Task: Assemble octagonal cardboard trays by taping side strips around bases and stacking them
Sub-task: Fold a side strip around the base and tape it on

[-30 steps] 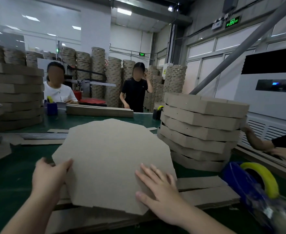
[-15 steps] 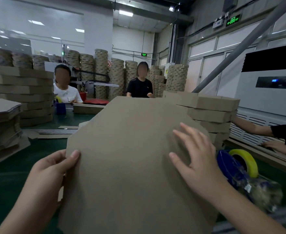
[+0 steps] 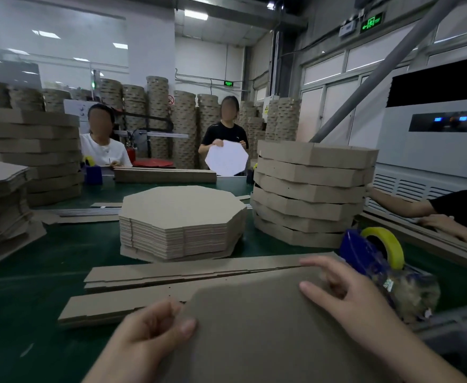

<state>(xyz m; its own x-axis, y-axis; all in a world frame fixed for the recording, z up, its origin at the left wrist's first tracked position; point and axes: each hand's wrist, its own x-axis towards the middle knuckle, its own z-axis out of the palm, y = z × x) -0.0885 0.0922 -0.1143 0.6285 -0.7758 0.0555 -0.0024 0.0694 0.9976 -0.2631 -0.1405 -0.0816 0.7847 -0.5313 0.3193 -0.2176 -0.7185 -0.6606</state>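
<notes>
While both hands are on it, the octagonal base (image 3: 254, 335) sits low over the near edge of the green worktop (image 3: 33, 272), its far edge overlapping the side strips (image 3: 171, 275). Whether it lies flat or is lifted, cannot tell.

Left hand (image 3: 149, 335) pinches the sheet's left edge, with the thumb on top and the other fingers curled. Right hand (image 3: 348, 297) rests on the far right part, fingers spread and a little blurred.

Side strips lie flat in a loose pile, running left to right. Beyond them, mid-worktop, is a stack of flat bases (image 3: 182, 217). Just right of that is a taller stack of finished trays (image 3: 309, 189), somewhat skewed.

Blue tape dispenser (image 3: 364, 252) with a yellow roll (image 3: 389, 244) sits near the right hand — touching or apart, cannot tell.
</notes>
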